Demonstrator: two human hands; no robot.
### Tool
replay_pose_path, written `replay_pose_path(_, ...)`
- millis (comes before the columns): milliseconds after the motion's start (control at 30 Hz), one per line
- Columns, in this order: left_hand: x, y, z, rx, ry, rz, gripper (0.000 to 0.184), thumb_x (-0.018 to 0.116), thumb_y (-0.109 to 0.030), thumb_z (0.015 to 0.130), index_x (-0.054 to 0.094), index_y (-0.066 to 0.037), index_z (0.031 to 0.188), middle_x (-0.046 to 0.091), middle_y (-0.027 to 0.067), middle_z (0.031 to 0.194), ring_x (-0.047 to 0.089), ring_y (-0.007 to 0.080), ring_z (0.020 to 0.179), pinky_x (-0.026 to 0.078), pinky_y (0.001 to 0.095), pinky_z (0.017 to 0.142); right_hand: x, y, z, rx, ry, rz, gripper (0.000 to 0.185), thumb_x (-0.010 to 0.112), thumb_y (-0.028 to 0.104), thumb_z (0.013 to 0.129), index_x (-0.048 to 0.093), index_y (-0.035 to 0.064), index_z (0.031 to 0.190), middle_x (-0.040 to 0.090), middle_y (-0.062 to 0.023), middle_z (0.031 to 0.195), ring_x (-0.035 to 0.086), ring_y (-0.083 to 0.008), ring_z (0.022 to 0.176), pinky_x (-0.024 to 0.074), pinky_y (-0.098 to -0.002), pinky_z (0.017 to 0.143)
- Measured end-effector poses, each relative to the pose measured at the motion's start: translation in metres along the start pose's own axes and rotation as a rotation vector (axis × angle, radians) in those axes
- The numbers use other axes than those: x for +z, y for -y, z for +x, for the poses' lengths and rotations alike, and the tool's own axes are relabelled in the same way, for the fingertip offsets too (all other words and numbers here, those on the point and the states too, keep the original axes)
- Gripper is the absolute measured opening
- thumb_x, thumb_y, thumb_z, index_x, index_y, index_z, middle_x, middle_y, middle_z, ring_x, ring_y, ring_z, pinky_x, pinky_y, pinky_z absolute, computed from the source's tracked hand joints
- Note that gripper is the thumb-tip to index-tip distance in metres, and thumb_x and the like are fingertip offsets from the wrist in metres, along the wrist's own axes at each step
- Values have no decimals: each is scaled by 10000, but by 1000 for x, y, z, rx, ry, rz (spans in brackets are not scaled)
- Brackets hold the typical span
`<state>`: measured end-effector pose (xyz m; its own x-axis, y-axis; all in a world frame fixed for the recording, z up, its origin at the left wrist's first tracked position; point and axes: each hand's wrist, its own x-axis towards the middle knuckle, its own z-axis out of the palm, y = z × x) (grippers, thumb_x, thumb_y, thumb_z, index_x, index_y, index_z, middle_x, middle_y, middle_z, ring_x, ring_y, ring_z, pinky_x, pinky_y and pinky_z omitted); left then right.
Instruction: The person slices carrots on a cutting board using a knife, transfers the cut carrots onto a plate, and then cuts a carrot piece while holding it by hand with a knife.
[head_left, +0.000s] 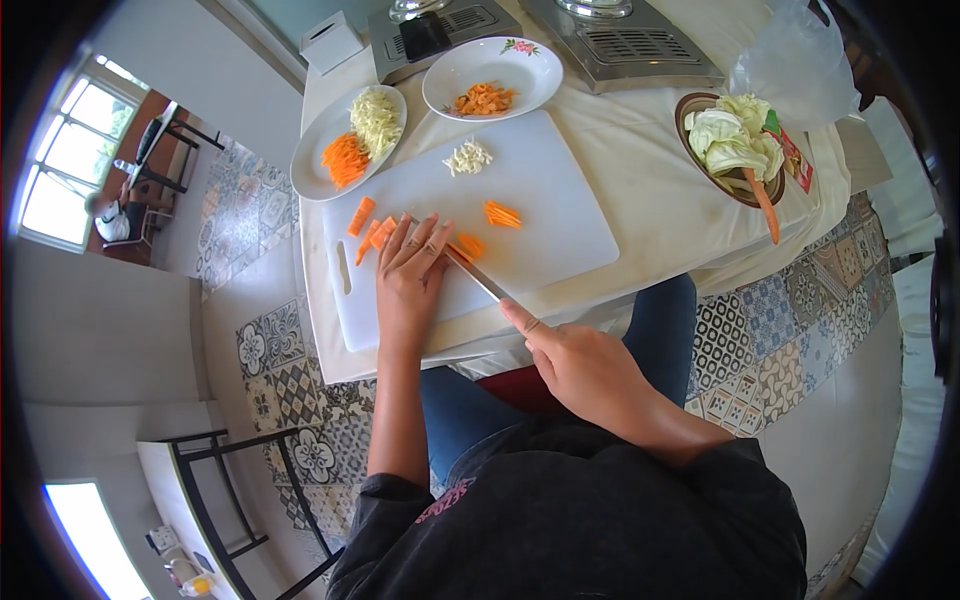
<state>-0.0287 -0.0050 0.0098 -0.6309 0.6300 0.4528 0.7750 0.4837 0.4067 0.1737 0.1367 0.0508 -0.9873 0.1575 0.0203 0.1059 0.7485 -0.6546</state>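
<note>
My right hand is closed around the handle of a knife, index finger stretched along its spine. The blade reaches up and left to cut carrot beside my left fingertips. My left hand presses down with bent fingers, holding carrot against the white cutting board; its fingers partly hide the piece. Carrot chunks lie just left of that hand. Farther up the board are a small stack of carrot sticks and a heap of finely chopped white pieces.
Behind the board stand a plate of shredded carrot and cabbage and a flowered plate with orange bits. Two stoves sit at the back. On the right, a brown bowl holds cabbage and a carrot, near a plastic bag.
</note>
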Motion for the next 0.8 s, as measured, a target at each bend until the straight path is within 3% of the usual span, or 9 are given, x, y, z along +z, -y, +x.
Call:
replay_pose_path(100,0,1,-1,22,5,25,440,706,-86,840,686,-189,1268,645,73,1323,497,369,1333,373,485,1104,-12,3,-2,23,21,-89,503,540,162,967,478,159,1465,607,-168,637,615,-372,586,500,-497,583)
replay_pose_path(300,2,-4,1,-5,2,26,482,696,-92,855,654,-229,1315,576,55,1418,473,357,1356,369,481,1115,-22,-6,8,120,132,315,482,503,164,992,459,163,1472,647,-231,723,628,-418,648,493,-509,627)
replay_pose_path(500,9,-5,-3,-33,-46,-77,552,696,-90,847,586,-147,1385,538,120,1449,469,350,1361,356,490,1122,-18,-8,7,123,91,364,483,492,157,996,446,153,1477,652,-249,763,637,-430,675,498,-510,661)
replay_pose_path(600,19,-17,-13,-187,-43,-113,578,701,-86,830,569,-106,1393,530,143,1452,474,338,1361,341,515,1126,-13,-8,6,129,95,352,484,490,156,998,441,143,1479,653,-254,766,639,-432,678,501,-510,666)
replay_pose_path(800,23,-15,-12,-177,-95,22,624,689,-60,801,549,-117,1407,534,126,1453,478,319,1361,273,547,1159,-12,-4,2,119,115,321,498,484,169,1001,419,133,1493,649,-242,728,627,-419,630,500,-517,619)
